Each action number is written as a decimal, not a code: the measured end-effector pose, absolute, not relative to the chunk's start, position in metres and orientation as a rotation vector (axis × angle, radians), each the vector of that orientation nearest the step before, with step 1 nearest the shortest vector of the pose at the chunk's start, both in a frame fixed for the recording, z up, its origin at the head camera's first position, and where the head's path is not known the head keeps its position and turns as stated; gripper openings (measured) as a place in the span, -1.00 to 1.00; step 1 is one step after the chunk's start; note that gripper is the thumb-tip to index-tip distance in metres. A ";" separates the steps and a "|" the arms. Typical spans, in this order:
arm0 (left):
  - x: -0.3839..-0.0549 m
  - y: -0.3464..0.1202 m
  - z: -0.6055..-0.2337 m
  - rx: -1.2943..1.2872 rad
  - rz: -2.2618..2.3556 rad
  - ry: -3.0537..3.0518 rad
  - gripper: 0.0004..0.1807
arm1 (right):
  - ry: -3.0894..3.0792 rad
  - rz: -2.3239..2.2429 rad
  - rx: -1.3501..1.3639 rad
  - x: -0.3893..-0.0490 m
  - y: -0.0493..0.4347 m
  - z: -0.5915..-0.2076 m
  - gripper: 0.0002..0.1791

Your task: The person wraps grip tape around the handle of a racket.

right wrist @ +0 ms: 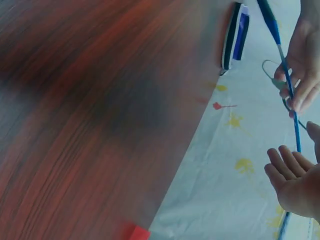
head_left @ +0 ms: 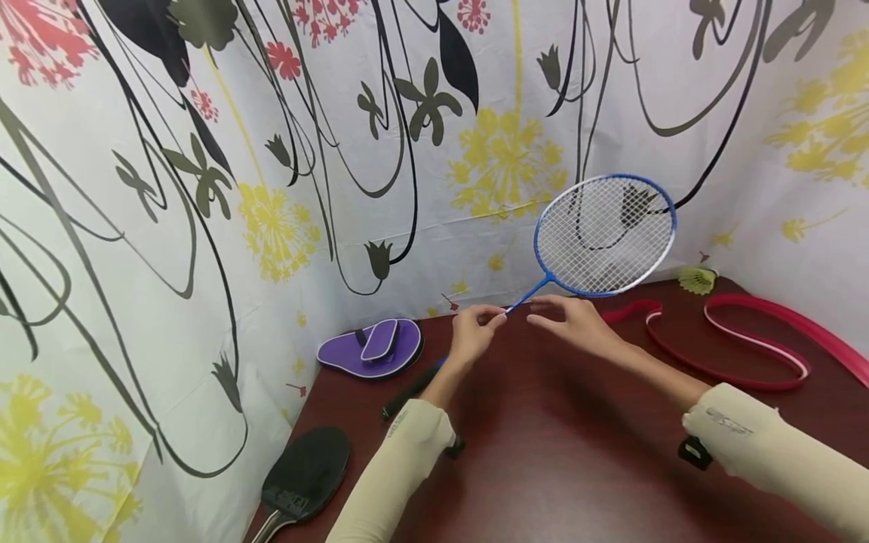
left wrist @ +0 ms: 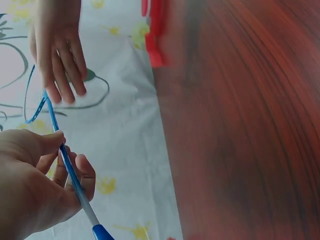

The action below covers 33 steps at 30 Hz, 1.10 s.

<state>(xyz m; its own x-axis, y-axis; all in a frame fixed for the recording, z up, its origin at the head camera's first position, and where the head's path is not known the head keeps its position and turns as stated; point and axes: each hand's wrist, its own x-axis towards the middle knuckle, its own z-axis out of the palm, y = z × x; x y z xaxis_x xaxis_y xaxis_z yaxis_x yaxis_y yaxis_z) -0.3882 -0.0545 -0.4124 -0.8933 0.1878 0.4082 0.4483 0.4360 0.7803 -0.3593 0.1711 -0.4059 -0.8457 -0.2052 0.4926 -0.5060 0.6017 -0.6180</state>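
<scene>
A blue and white badminton racket is held up over the back of the table, its strung head to the right and its dark grip toward the lower left. My left hand pinches the thin blue shaft between thumb and fingers. Just below the racket head, my right hand is spread beside the shaft. In the right wrist view its fingers are extended and loosely bent, with nothing gripped.
A purple paddle case lies at the back left of the dark red table. Nearer stands a black table tennis paddle. On the right are a red strap and a yellow-green shuttlecock. Patterned cloth hangs behind.
</scene>
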 end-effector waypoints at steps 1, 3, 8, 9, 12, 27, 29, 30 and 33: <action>-0.387 -0.052 -0.410 -0.549 -1.469 -2.417 -0.88 | -2.463 1.163 0.552 -0.361 0.169 -0.404 -0.49; -0.386 -0.047 -0.407 -0.537 -1.522 -2.383 -0.88 | -2.458 1.248 0.516 -0.365 0.164 -0.401 -0.46; -0.385 -0.035 -0.399 -0.502 -1.601 -2.298 -0.90 | -2.420 1.376 0.427 -0.368 0.156 -0.390 -0.43; -0.385 -0.033 -0.398 -0.498 -1.612 -2.286 -0.90 | -2.409 1.393 0.410 -0.369 0.155 -0.387 -0.43; -0.384 -0.028 -0.391 -0.486 -1.654 -2.262 -0.90 | -2.364 1.469 0.383 -0.371 0.152 -0.378 -0.44; -0.376 -0.037 -0.388 -0.730 -1.757 -2.330 -0.67 | -2.249 1.661 0.419 -0.379 0.158 -0.338 -0.43; -0.373 -0.042 -0.393 -0.782 -1.766 -2.355 -0.63 | -2.247 1.652 0.434 -0.382 0.160 -0.335 -0.42; -0.372 -0.044 -0.396 -0.804 -1.765 -2.371 -0.62 | -2.246 1.647 0.442 -0.383 0.161 -0.333 -0.42; -0.366 -0.050 -0.406 -0.885 -1.763 -2.409 -0.56 | -2.259 1.601 0.445 -0.387 0.163 -0.328 -0.43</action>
<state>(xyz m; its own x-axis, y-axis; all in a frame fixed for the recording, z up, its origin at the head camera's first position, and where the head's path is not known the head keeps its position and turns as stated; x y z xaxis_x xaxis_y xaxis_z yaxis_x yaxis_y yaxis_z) -0.3663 -0.0504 -0.4065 -0.8380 0.4238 0.3437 0.4557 0.1971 0.8680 -0.3867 0.1633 -0.3282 -0.8947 -0.0597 0.4426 -0.4374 0.3176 -0.8413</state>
